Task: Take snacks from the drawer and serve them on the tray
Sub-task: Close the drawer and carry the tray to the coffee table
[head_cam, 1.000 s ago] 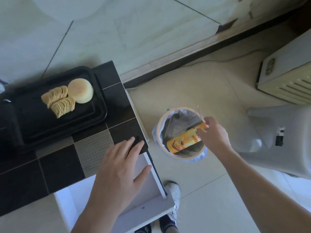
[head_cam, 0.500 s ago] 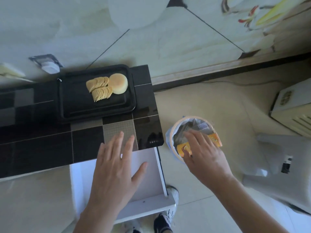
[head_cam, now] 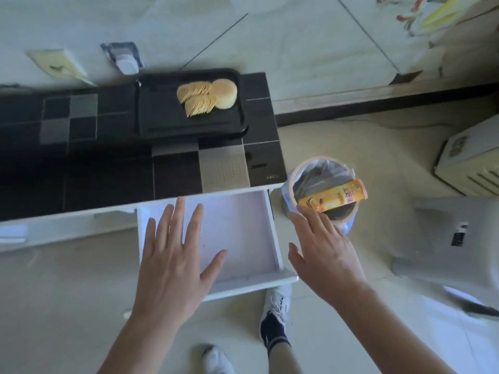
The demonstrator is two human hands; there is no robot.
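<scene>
The right hand (head_cam: 326, 252) has let go of the can (head_cam: 333, 197), now lying in the bin (head_cam: 293, 182) just beyond its spread fingers, while the left hand (head_cam: 175, 255), spread, seemingly hovers over the open drawer (head_cam: 243, 225); chips (head_cam: 197, 99) sit on the tray (head_cam: 167, 120) on the worktop (head_cam: 108, 171).

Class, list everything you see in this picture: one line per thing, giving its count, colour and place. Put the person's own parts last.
tray: one, black, on the counter by the wall
crisps: two fanned stacks, pale yellow, on the tray
round cake: one, cream, on the tray beside the crisps
counter: one, black and grey tiles, left
drawer: one, white, pulled open below the counter
bin: one, lined with a bag, on the floor right of the drawer
crisp tube: one, orange, lying across the bin
plastic stool: one, grey, far right
left hand: one, fingers spread above the drawer
right hand: one, open, beside the bin
feet: two, white shoes, on the floor
</scene>
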